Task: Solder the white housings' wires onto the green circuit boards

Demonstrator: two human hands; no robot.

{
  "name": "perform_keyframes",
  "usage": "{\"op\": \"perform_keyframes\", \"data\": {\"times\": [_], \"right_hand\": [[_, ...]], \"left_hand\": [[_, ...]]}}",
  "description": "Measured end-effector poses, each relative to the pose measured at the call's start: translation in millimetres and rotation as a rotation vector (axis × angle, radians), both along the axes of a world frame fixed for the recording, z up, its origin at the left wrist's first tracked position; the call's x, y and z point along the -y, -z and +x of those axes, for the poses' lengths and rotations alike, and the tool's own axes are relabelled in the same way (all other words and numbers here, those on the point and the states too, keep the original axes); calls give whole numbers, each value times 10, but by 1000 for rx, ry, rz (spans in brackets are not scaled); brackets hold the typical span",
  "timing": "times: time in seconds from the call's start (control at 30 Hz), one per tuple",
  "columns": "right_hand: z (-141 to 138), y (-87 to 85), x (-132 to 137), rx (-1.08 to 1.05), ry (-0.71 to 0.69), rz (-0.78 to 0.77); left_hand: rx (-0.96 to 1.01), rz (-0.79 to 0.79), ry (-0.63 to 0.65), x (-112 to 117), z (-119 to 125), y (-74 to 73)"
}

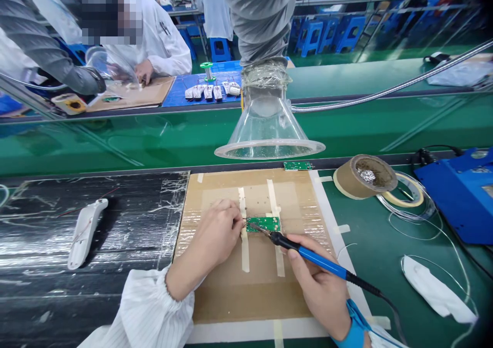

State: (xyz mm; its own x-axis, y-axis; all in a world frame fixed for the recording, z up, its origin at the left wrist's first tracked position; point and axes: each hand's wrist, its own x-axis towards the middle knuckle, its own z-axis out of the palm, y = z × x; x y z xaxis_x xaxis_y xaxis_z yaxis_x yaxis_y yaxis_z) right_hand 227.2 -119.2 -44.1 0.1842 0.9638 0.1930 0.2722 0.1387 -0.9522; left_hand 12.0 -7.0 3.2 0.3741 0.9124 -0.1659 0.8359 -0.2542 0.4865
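Observation:
A green circuit board lies on a brown cardboard sheet between strips of masking tape. My left hand is closed in a pinch at the board's left end; what sits between the fingertips is too small to make out. In my right hand is a soldering iron with a blue and black handle, held like a pen. Its tip points left and rests on or just above the left part of the board. A blue wrist strap circles my right wrist.
A clear fume hood hangs beyond the board. Another board lies at the cardboard's far edge. On the right are a cardboard tape core, wire coils, a white cloth and a blue machine. A white casing lies left. A co-worker sits opposite.

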Motion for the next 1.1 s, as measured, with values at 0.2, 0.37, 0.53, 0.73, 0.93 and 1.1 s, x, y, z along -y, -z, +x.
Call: {"op": "perform_keyframes", "data": {"times": [0.2,0.37,0.53,0.73,0.93,1.1], "right_hand": [[1,3,11,-10,5,-14],[6,5,26,-14,7,-20],[13,44,37,-31,47,-11],[27,68,60,-48,53,-2],[16,43,45,-25,68,19],[18,54,31,-27,79,29]], "left_hand": [[9,22,8,-4,-5,20],[6,-9,-5,-15,8,8],[-4,-20,-5,-15,13,4],[-3,-11,1,-15,4,3],[18,-6,3,-17,-6,28],[21,-2,-10,-7,-3,24]]}}
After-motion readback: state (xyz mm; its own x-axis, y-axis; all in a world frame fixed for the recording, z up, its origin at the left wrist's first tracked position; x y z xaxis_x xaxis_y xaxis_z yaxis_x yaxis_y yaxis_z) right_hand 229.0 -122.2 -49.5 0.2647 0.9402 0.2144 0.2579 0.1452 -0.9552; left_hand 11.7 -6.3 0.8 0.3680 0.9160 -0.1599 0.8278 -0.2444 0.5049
